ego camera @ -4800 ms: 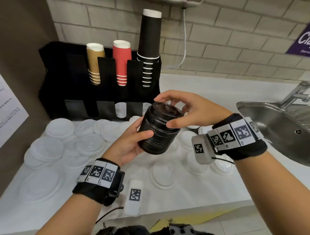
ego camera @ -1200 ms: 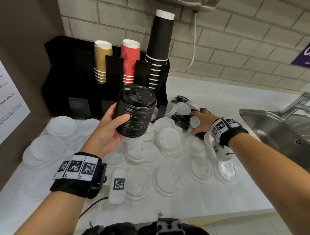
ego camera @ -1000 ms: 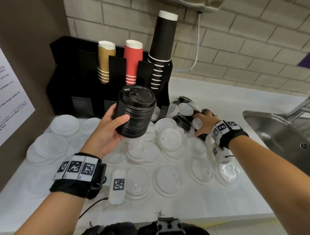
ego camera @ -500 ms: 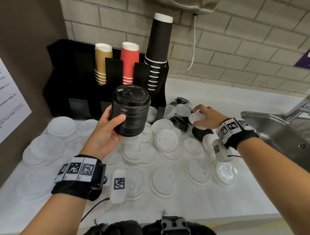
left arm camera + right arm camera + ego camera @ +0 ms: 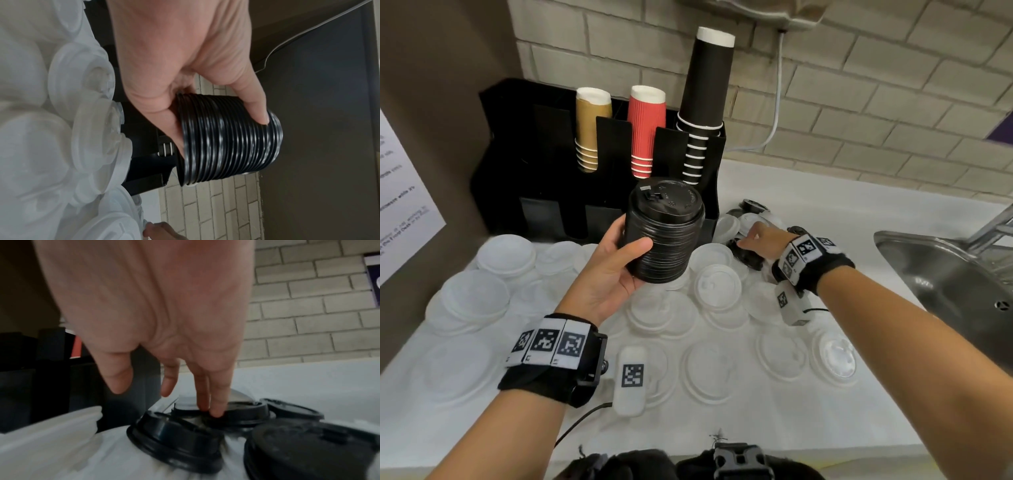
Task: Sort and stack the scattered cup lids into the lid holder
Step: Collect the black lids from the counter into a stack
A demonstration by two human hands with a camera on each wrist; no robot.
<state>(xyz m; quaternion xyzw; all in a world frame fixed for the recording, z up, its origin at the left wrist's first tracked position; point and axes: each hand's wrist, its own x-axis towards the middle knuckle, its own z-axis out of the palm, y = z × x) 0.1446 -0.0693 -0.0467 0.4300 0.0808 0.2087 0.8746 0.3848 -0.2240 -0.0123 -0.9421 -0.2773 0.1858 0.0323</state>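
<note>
Gripping a tall stack of black lids [image 5: 666, 233] from the side, the left hand [image 5: 609, 270] has its thumb across the ribbed edges and fingers curled behind, holding it up in front of the black holder [image 5: 544, 192]; the right hand [image 5: 760, 238] reaches to the far right, fingers [image 5: 216, 402] straight and loose, two tips pressing on a loose black lid [image 5: 242, 413] among a small black heap [image 5: 176, 441], grasping nothing yet. Risks, as I judge them: the stack is tilted and held only by side pressure, so a slack grip could let lids slide off; the pressed lid overlaps its neighbours, so dragging it may scatter them or nudge the clear lids [image 5: 717, 286] spread over the worktop [image 5: 825, 425]; two nested lids could also lift together.
</note>
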